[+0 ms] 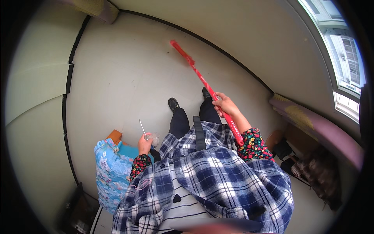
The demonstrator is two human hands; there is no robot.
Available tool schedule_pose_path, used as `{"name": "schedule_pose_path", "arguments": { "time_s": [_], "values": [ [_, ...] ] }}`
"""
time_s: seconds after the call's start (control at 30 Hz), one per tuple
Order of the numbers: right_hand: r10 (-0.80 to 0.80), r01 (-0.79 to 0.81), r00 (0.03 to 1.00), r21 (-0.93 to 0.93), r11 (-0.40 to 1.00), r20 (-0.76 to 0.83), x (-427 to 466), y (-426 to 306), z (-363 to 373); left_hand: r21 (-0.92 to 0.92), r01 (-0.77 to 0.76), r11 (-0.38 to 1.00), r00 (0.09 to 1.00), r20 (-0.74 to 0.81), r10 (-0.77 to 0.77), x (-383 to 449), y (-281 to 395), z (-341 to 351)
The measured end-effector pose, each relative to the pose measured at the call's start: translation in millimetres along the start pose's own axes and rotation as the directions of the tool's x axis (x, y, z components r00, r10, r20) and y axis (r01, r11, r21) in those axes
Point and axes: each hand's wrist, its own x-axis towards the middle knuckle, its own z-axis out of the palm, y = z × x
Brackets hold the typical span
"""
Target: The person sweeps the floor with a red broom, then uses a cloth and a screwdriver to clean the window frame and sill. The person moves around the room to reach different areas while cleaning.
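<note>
My right hand [225, 104] grips the red handle of a broom [204, 81], which slants up and away from my forearm; its lower end rests by my floral sleeve. The broom's red head [182, 52] is a little blurred over the pale floor, and I cannot tell whether it touches. My left hand [145, 144] is closed around a thin pointed metal tool [142, 127] with its tip up and away from me. The hand hides most of the tool's grip, so its kind is unclear. Beside those fingers shows a wispy, greyish, see-through clump [156, 139].
At my left stands a chair or bed with a blue floral quilted cover [112, 172] and an orange wooden part [114, 136]. Walls with dark skirting [228, 52] bound the floor. A rolled pinkish bundle [306, 120] lies right, below a window [342, 55], near dark items [317, 172].
</note>
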Motion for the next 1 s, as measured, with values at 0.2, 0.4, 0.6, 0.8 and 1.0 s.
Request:
{"name": "schedule_pose_path", "arguments": {
  "time_s": [0.2,0.4,0.6,0.8,1.0],
  "values": [
    [-0.12,-0.101,0.861,-0.398,0.912,-0.494,46.6,-17.3,30.8,-0.015,-0.049,0.999,0.998,-0.037,0.049,-31.7,-12.9,19.5],
    [0.098,-0.085,0.991,-0.134,0.987,0.087,73.1,-44.5,135.5,-0.076,0.047,0.996,0.999,-0.007,-0.048,-26.8,-26.9,15.3],
    [-0.099,0.126,0.983,-0.177,0.976,0.152,75.7,-41.1,73.2,-0.205,0.062,0.977,0.99,-0.11,-0.086,-38.7,-46.2,7.1],
    [-0.213,0.116,0.957,-0.414,0.903,-0.197,158.1,-104.7,134.4,-0.175,0.108,0.979,0.985,-0.114,-0.129,-46.3,-68.8,0.0],
    [-0.047,0.046,0.999,-0.027,0.999,-0.019,118.1,-125.6,163.6,-0.164,0.216,0.962,0.973,-0.046,-0.226,-51.6,-92.2,6.4]
  ]
}}
